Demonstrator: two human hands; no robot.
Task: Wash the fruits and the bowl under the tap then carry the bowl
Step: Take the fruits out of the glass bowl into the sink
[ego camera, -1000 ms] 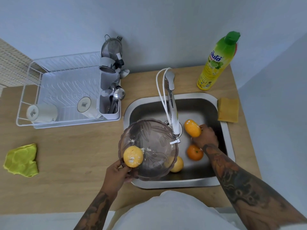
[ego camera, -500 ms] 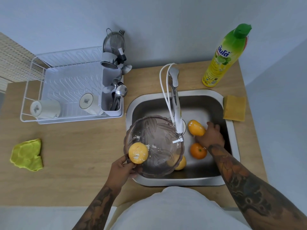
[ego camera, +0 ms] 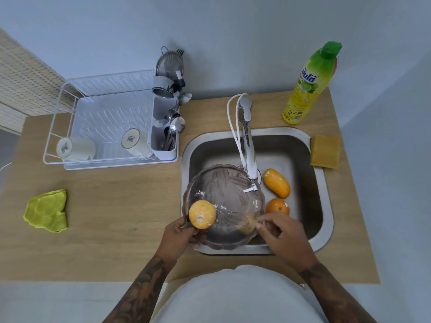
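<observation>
Over the sink [ego camera: 327, 206], left hand [ego camera: 177, 236] grips bowl [ego camera: 233, 190]; right hand [ego camera: 283, 236] pinches its rim.

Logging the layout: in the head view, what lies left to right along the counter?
green cloth → dish rack → glass bowl → mango → sponge
</observation>
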